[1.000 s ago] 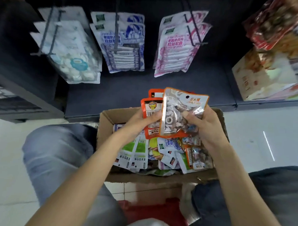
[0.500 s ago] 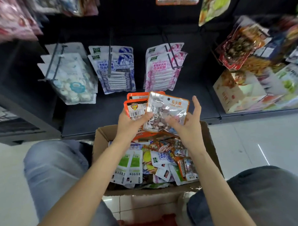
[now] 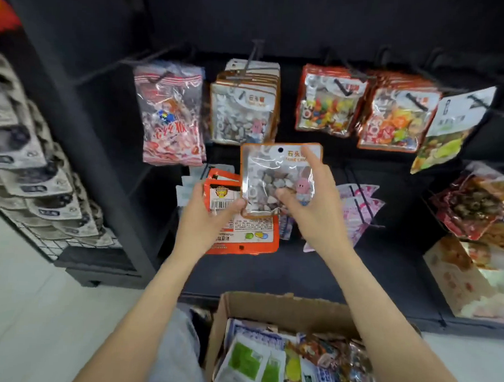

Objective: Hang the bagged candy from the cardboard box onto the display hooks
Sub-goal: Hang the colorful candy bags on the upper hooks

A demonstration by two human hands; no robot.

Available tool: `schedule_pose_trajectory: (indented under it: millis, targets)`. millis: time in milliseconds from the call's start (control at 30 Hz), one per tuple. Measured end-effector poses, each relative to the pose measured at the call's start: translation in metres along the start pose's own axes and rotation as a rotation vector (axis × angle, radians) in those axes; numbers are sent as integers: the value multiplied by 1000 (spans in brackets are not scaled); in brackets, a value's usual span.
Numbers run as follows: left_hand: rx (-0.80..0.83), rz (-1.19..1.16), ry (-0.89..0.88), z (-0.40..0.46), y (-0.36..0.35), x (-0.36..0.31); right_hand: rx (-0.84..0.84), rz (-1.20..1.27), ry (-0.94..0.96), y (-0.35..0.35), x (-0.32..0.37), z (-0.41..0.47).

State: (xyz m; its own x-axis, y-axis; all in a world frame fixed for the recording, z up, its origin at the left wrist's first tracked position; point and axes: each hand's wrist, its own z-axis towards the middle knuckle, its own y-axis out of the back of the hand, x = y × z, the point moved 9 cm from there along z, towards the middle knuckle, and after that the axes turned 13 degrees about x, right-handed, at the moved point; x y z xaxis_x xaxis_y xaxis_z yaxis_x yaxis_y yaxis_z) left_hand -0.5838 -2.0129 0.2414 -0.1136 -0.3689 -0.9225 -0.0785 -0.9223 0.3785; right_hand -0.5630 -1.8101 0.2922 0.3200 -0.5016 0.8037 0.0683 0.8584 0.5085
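Note:
My right hand (image 3: 311, 205) pinches a clear bag of stone candy (image 3: 271, 177) with an orange rim, thumb on its front and index finger up by the label. It hangs in the air just below a hook (image 3: 252, 58) carrying several matching bags (image 3: 242, 115). My left hand (image 3: 206, 217) grips a small stack of orange-backed bags (image 3: 243, 231), printed backs toward me. The cardboard box (image 3: 268, 310) with several candy bags sits at the bottom, between my forearms.
Other hooks on the dark rack carry pink-striped bags (image 3: 170, 115), colourful candy bags (image 3: 329, 104) and more at the right (image 3: 395, 119). Pink bags (image 3: 357, 207) hang lower behind my right hand. A wire rack (image 3: 35, 164) of grey packets stands at the left. White floor below.
My view has tilted up from the box to the upper row of hooks. Both hands have risen with their bags, and the stone candy bag now sits just under the matching hung bags.

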Motion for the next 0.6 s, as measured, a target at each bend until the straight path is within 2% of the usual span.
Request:
schedule_pose_trajectory:
  millis: [133, 267, 400, 600]
  targets:
    - [-127, 12, -81, 25, 54, -25, 13, -55, 109, -17, 39, 53]
    - [-217, -4, -96, 36, 78, -26, 98, -145, 124, -34, 54, 89]
    - [-209, -2, -57, 52, 80, -22, 114, -83, 41, -37, 46, 105]
    - [-198, -3, -18, 64, 83, -18, 94, -89, 38, -34, 45, 114]
